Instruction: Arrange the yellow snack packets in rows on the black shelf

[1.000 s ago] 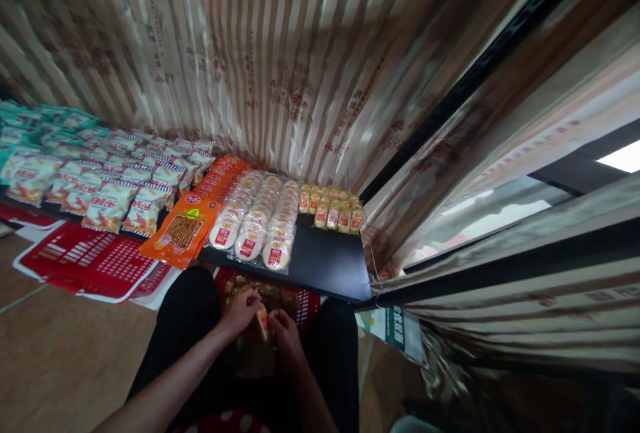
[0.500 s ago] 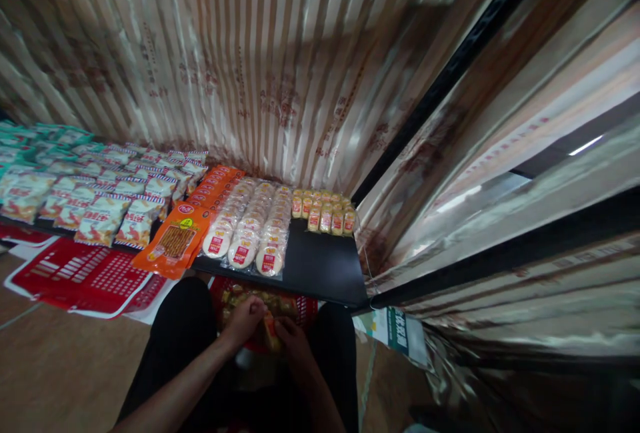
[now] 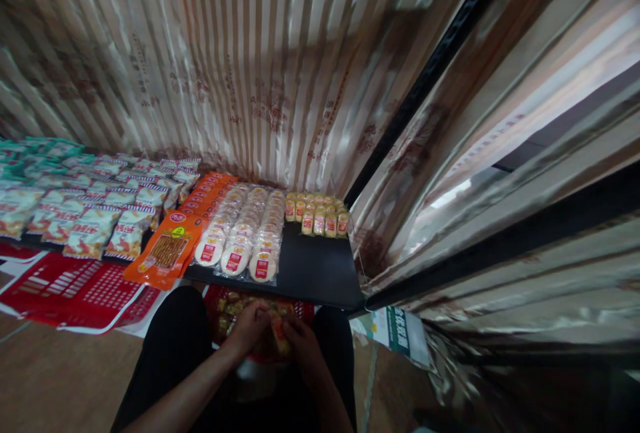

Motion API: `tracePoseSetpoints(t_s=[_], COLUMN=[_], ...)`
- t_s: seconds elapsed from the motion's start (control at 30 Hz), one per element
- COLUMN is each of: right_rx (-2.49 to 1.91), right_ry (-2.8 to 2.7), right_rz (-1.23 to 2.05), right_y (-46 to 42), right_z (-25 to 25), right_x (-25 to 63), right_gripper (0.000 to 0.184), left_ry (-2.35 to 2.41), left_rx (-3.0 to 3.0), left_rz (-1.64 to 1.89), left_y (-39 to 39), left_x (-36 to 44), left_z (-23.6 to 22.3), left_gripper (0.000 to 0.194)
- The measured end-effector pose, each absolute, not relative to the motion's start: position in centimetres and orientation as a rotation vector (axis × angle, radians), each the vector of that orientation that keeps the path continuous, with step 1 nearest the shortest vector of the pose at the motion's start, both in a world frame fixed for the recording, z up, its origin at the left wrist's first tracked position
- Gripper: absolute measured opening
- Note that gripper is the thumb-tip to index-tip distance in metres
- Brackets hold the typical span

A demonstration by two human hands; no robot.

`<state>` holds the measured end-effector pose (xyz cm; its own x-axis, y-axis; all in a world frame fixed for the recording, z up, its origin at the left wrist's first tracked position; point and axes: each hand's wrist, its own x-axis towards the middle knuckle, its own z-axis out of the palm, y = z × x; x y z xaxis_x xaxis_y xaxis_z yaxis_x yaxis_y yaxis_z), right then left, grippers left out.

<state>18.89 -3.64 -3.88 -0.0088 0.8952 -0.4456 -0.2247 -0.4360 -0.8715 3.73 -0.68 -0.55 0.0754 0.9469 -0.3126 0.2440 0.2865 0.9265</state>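
From the head view, the only one, I see a person who sits before a low black shelf (image 3: 320,269). Compared with half a second ago, the shelf lies a little more to the left in the view, so I think the head has turned slightly. The small packet (image 3: 278,333) remains between the two hands, above the red basket (image 3: 211,303) and between the dark-clothed knees (image 3: 185,329). The rows on the shelf look the same as before, which in my judgement means that the hands are still occupied with this one piece.

The right hand (image 3: 304,345) grasps the side of the packet with its fingertips. The left hand (image 3: 250,327) has its fingers curled at the upper end; it is dark there, and I cannot tell whether they pinch it.

On the shelf, at its right end, small yellow packets (image 3: 324,216) stand close together. Next come round white crackers (image 3: 237,253) in clear wrappers, then orange bags (image 3: 167,249), striped-top snack bags (image 3: 93,233) and teal bags (image 3: 50,148). Another red basket (image 3: 75,293) is below, over the brown floor (image 3: 65,379). Behind everything hangs a striped curtain (image 3: 280,53), and a black post (image 3: 410,96) leans across it in this view.
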Motion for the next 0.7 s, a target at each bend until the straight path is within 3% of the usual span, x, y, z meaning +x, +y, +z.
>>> tracePoseSetpoints(t_s=[0.33,0.7], right_rx=[-1.276,-1.319], right_ry=[-0.790,-0.828], right_rz=[1.699,1.430], right_y=[-3.1,-1.9], right_z=[2.8,5.0], right_x=[20.3,21.2], right_gripper=[0.033,0.036], left_ry=[1.384,1.348], left_rx=[1.102,1.028], left_rz=[0.738,0.812], left_y=[0.2,1.5], left_x=[5.5,7.2], left_z=[2.9,4.9], left_gripper=[0.018,0.024])
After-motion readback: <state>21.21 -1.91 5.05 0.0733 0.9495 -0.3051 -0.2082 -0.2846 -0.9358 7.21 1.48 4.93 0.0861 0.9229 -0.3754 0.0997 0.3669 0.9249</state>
